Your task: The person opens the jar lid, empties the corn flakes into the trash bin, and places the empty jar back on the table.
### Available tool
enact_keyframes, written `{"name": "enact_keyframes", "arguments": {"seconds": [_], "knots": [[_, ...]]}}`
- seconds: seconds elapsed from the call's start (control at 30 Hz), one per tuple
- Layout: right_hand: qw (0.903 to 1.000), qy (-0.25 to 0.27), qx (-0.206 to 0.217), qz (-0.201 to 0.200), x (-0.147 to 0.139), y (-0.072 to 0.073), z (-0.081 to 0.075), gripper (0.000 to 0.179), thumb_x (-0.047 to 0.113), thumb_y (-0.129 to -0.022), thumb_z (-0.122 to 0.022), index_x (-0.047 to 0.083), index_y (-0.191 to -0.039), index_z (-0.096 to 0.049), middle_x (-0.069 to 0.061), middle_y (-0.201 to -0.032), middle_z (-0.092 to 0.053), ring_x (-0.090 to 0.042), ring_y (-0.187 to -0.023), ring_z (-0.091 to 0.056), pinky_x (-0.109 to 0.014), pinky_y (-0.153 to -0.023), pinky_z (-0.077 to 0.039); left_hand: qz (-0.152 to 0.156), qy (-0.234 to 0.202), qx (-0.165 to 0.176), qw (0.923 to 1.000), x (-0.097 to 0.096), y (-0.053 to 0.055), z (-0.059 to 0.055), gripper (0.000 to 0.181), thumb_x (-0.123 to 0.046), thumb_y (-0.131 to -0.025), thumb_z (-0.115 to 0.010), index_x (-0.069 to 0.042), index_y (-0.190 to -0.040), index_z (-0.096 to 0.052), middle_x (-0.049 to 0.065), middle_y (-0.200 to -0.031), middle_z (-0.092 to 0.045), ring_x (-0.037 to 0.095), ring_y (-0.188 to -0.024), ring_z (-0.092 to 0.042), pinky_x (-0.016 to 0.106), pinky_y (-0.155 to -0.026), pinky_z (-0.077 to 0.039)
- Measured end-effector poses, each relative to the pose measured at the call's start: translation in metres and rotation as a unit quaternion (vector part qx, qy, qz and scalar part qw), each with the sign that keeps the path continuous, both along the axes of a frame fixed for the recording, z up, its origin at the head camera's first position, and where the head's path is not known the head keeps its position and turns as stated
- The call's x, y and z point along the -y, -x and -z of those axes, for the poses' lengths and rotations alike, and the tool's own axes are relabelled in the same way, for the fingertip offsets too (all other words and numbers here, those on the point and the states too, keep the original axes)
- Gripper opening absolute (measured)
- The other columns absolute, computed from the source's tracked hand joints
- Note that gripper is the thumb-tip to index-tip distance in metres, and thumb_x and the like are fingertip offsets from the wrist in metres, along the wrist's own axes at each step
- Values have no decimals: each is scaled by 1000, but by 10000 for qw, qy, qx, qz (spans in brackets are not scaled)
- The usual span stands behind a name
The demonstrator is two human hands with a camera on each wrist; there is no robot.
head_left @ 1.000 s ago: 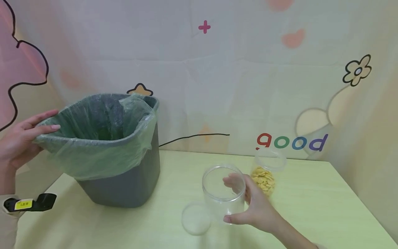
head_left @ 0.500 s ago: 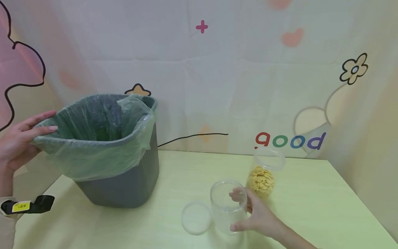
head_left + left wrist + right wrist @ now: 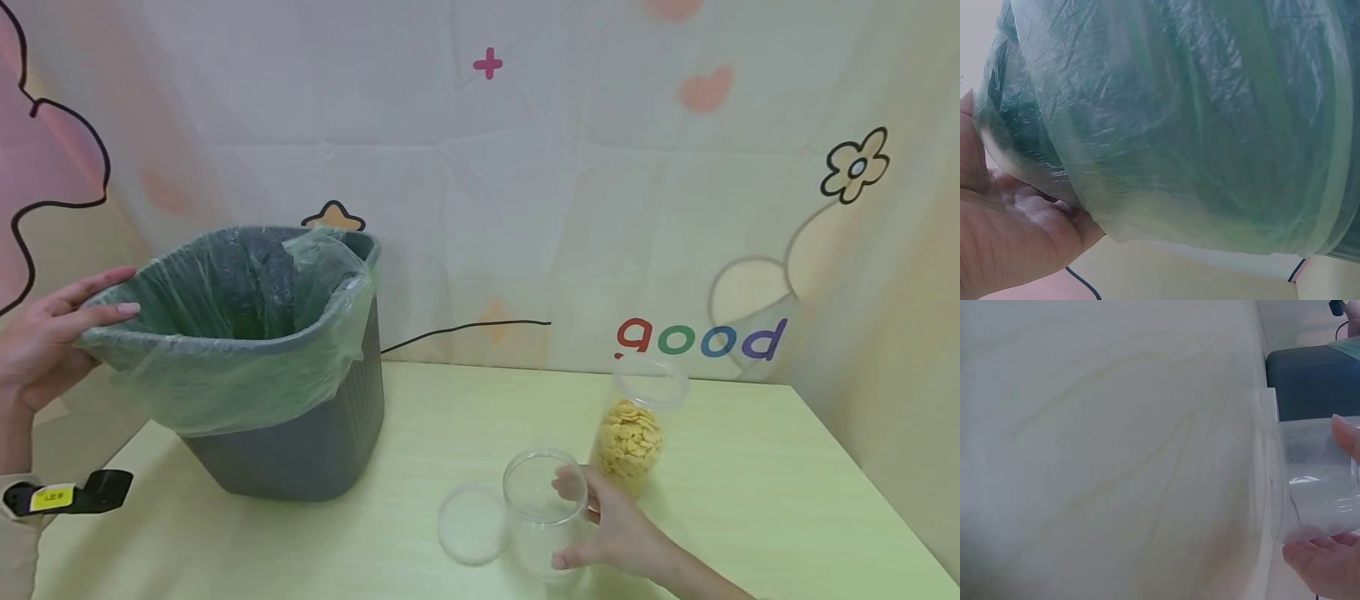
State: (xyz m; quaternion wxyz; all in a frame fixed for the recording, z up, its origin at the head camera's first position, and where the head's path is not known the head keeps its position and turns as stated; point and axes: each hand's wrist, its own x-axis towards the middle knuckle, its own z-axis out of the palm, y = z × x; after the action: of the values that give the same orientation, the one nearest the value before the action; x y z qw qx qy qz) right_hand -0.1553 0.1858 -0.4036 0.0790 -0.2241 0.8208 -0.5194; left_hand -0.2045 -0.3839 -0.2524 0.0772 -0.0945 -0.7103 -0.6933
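Note:
My left hand [image 3: 48, 346] grips the left rim of a grey trash bin [image 3: 300, 458], which stands tilted toward that hand. A thin green bag [image 3: 1197, 144] lines the bin and hangs over its rim. To the right, my right hand [image 3: 622, 529] holds a clear round jar [image 3: 536, 542] around its side, thumb in front and fingers behind. The jar is upright and uncovered, with no contents visible, and its base is at the tabletop in the right wrist view. Beside it lies a clear round lid [image 3: 472, 525].
A second clear jar, partly filled with yellow flakes [image 3: 630, 442], stands open behind my right hand. The pale table [image 3: 750, 500] ends at a printed backdrop [image 3: 465, 208] along its back edge.
My right hand has lowered the clear jar toward me, down onto the table, shifting it slightly right and then back left. The left hand and the bin stay put.

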Motion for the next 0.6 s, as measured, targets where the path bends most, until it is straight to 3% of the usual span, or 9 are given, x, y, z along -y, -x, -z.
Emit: {"name": "enact_keyframes", "arguments": {"seconds": [0.17,0.4,0.6], "knots": [[9997,7,246,-81,0,2,3,86,15,-59,-85,-4,-128,-37,-27,-128,-46,-44,-119,-41,-53,-93,-36,-54,-9,51,10000,0,1,0,45,-4,-93,-48,-26,-133,-44,-4,-135,-25,6,-94,-40,18,-65,-43],[9991,-20,358,-214,1,5,5,87,16,-60,-85,-1,-129,-36,-26,-132,-43,-44,-122,-38,-58,-94,-33,67,-254,41,9996,1,1,0,42,-2,-93,-46,-25,-128,-49,-7,-122,-35,6,-89,-45,20,-64,-44],[9989,105,213,-394,3,6,7,83,12,-59,-84,-1,-126,-35,-30,-131,-40,-47,-121,-37,-58,-93,-34,-58,-57,103,9999,2,2,2,42,-5,-93,-47,-27,-130,-46,-9,-120,-35,6,-90,-42,19,-64,-44]]}}
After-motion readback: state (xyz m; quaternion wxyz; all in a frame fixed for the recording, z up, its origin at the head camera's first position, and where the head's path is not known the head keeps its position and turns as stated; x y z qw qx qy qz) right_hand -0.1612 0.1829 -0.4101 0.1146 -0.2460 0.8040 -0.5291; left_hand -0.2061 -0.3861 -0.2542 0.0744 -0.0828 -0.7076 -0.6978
